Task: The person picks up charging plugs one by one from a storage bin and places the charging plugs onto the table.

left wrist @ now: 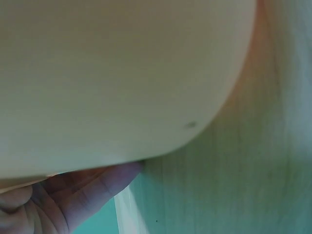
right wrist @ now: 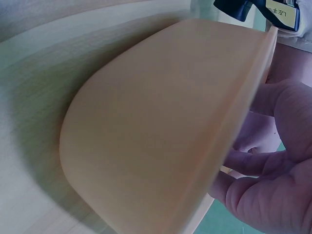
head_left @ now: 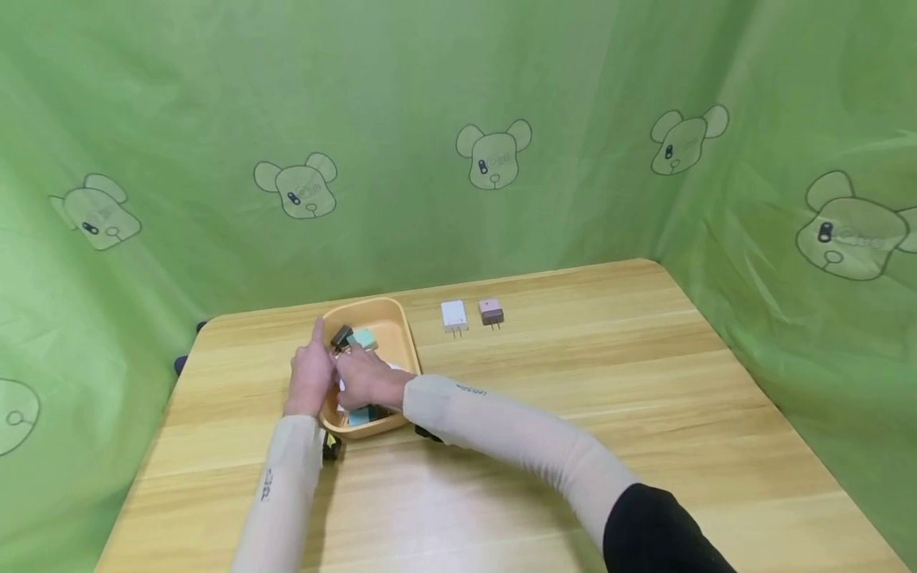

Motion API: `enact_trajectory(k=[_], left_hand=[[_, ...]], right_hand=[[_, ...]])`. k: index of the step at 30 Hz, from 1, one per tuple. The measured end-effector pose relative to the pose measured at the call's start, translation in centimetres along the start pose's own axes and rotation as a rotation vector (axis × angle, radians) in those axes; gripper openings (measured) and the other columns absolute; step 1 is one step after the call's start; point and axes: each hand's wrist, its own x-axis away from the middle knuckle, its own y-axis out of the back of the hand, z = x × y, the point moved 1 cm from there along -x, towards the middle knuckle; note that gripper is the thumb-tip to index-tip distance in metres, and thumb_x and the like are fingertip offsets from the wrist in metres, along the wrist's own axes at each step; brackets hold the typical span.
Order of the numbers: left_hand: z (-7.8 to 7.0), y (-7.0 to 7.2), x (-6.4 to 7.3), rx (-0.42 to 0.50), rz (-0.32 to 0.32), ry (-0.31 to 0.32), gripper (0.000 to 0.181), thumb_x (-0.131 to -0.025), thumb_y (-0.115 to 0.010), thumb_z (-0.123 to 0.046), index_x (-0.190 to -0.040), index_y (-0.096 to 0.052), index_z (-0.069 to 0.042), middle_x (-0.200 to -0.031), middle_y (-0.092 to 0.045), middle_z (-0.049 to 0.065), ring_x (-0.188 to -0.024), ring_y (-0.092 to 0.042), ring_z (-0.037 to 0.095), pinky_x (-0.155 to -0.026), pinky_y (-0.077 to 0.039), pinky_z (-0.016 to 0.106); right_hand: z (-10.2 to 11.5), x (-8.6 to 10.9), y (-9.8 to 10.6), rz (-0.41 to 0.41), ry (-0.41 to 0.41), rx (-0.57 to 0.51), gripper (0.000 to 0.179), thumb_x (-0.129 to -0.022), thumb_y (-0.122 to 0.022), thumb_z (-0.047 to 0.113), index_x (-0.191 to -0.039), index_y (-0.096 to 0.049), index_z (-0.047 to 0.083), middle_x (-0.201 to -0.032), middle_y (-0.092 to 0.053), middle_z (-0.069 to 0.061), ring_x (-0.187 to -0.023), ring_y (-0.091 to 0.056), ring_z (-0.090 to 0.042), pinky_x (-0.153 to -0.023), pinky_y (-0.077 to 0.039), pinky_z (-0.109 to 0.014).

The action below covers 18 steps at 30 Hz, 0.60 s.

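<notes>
At the left rim of the rounded-rectangular orange plastic tray (head_left: 368,432), the left hand (head_left: 311,370) rests with one finger straight along the edge; how its remaining fingers lie, I cannot tell. Inside the tray, toward its far left corner, sits a small black block (head_left: 342,335), with a mint-green block (head_left: 364,339) just right of it; a light-blue block (head_left: 358,416) lies at the tray's near end. The right hand (head_left: 367,377) reaches over the tray's right rim into the contents, its fingers bent downward; whether they pinch anything is hidden. Right of the tray, near its far end, a white rectangular plug adapter (head_left: 454,313) and then a pink-and-dark-brown plug adapter (head_left: 490,311) lie on the pale wood-grain desk (head_left: 616,350). Rummaging should go best with the left hand bracing the tray, and the right taking one block by its sides, clear of its neighbours.
</notes>
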Motion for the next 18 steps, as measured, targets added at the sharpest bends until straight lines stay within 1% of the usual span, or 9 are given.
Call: enact_trajectory(k=[2,5,11,13,15,18], left_hand=[[0.0,-0.1,0.0,0.006,0.009,0.007,0.082,-0.095,-0.041,-0.004,-0.165,-0.001,-0.023,-0.067,-0.056,0.007,-0.055,-0.050,0.019,-0.055,-0.050,0.032],[-0.1,-0.1,0.0,-0.009,0.004,0.005,0.085,-0.093,-0.042,-0.002,-0.165,-0.002,-0.023,-0.065,-0.055,0.006,-0.053,-0.048,0.018,-0.053,-0.049,0.031],[-0.3,-0.1,0.0,-0.064,-0.015,-0.017,0.090,-0.089,-0.045,0.002,-0.165,-0.003,-0.019,-0.064,-0.053,0.005,-0.052,-0.047,0.018,-0.050,-0.046,0.030],[-0.2,-0.1,-0.1,-0.076,-0.019,-0.017,0.091,-0.087,-0.046,0.003,-0.165,-0.004,-0.019,-0.065,-0.055,0.007,-0.053,-0.049,0.020,-0.051,-0.047,0.030],[-0.1,-0.2,-0.1,-0.113,-0.033,-0.030,0.091,-0.085,-0.046,0.004,-0.165,-0.007,-0.015,-0.064,-0.055,0.008,-0.054,-0.051,0.022,-0.051,-0.047,0.030],[0.0,-0.1,-0.2,-0.150,-0.052,-0.049,0.087,-0.086,-0.046,0.002,-0.164,-0.010,-0.012,-0.065,-0.057,0.012,-0.056,-0.053,0.026,-0.051,-0.047,0.032]], right_hand=[[0.0,0.1,0.0,-0.003,-0.004,-0.010,0.018,-0.081,-0.078,0.020,-0.068,-0.066,0.015,-0.092,-0.065,0.002,-0.098,-0.054,-0.016,-0.070,-0.050,-0.024],[-0.1,0.1,0.1,-0.009,-0.008,-0.045,0.023,-0.081,-0.079,0.021,-0.064,-0.065,0.016,-0.085,-0.063,0.003,-0.091,-0.054,-0.015,-0.065,-0.048,-0.022],[-0.5,0.3,0.8,-0.011,-0.003,-0.117,0.029,-0.084,-0.079,0.026,-0.063,-0.061,0.016,-0.066,-0.058,0.004,-0.067,-0.055,-0.012,-0.052,-0.045,-0.020],[-0.6,0.4,1.2,-0.013,-0.014,-0.120,0.029,-0.084,-0.078,0.027,-0.065,-0.060,0.016,-0.069,-0.058,0.003,-0.069,-0.055,-0.013,-0.053,-0.046,-0.020],[-0.7,0.4,1.5,-0.019,-0.023,-0.095,0.030,-0.083,-0.078,0.028,-0.066,-0.058,0.016,-0.072,-0.057,0.002,-0.075,-0.055,-0.014,-0.057,-0.047,-0.021],[-1.0,0.3,1.9,-0.022,-0.040,-0.055,0.031,-0.083,-0.078,0.031,-0.068,-0.056,0.016,-0.078,-0.057,0.000,-0.083,-0.054,-0.015,-0.062,-0.047,-0.023]])
